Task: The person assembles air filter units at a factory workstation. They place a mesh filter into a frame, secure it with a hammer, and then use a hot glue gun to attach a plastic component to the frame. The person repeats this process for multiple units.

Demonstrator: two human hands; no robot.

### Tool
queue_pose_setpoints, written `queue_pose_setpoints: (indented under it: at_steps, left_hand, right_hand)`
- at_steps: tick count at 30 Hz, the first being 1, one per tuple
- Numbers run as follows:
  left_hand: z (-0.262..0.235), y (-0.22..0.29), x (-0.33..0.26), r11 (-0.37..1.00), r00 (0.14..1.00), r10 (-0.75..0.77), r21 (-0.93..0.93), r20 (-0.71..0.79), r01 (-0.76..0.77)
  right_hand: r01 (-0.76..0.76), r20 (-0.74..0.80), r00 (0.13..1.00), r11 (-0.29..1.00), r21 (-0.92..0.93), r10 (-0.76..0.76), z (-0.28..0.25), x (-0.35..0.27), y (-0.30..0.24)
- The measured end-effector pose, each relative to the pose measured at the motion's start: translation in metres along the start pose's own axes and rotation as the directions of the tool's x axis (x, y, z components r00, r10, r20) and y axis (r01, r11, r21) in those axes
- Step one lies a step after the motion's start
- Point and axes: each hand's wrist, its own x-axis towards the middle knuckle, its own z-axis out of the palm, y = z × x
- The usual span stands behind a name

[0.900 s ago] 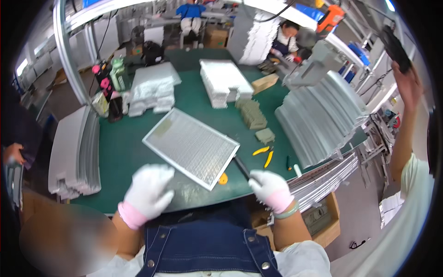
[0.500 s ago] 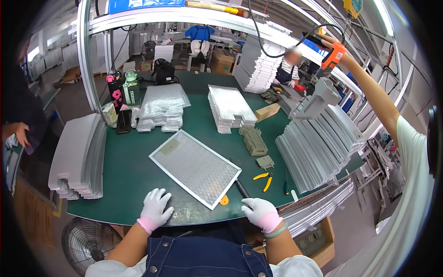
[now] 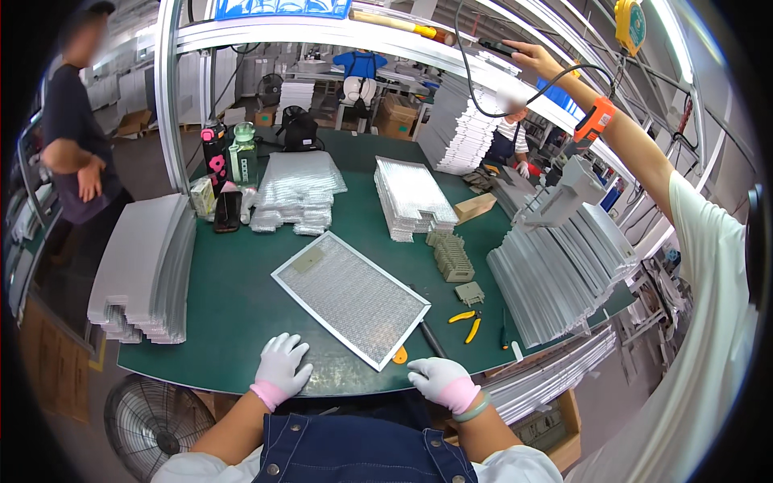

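- Since the last frame, the right hand point(image 3: 439, 381) has slid leftward off the end of the black handle point(image 3: 432, 340), the raised arm point(image 3: 628, 137) at upper right reaches further left, and the person in dark clothes point(image 3: 76, 137) at upper left shows more fully.
- White-gloved left hand point(image 3: 282, 364), lower centre-left: fingers spread, resting by the near edge of the green table point(image 3: 233, 322), nothing gripped.
- Right hand, lower centre: fingers loosely bent, nothing visible in it, though its underside is hidden. It's just beside the orange round thing point(image 3: 400, 355).
- The mesh panel point(image 3: 352, 300) lies flat and askew mid-frame, neither hand touching it.
- Reads to me as a pause between handling steps. Lifting the panel would call for a grip on its rim rather than the mesh, which looks easy to dent.
- Texture-wise: silvery metal-looking rim, fine grid inside, olive patch near its upper-left corner.
- Left of frame, a stack of pale thin sheets point(image 3: 141, 258) with notched ends; upper middle, a shiny, bumpy pile point(image 3: 411, 193).
- Right of centre: ridged olive blocks point(image 3: 451, 256), probably plastic, a smooth-sided wood block point(image 3: 476, 208) and yellow-handled pliers point(image 3: 471, 324).
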Motion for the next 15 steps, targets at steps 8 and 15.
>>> queue_pose_setpoints:
  at_steps: [8, 15]
  left_hand:
    - [-0.004, 0.000, -0.001, 1.000, 1.000, -0.016, 0.006, 0.005, 0.016]
    - [0.000, 0.001, 0.000, 0.999, 0.998, -0.037, -0.025, 0.047, 0.039]
  right_hand:
    - [0.016, 0.082, 0.997, 1.000, 0.000, -0.016, 0.006, 0.004, -0.010]
    - [0.257, -0.115, 0.963, 0.959, 0.120, -0.243, -0.046, 0.008, -0.024]
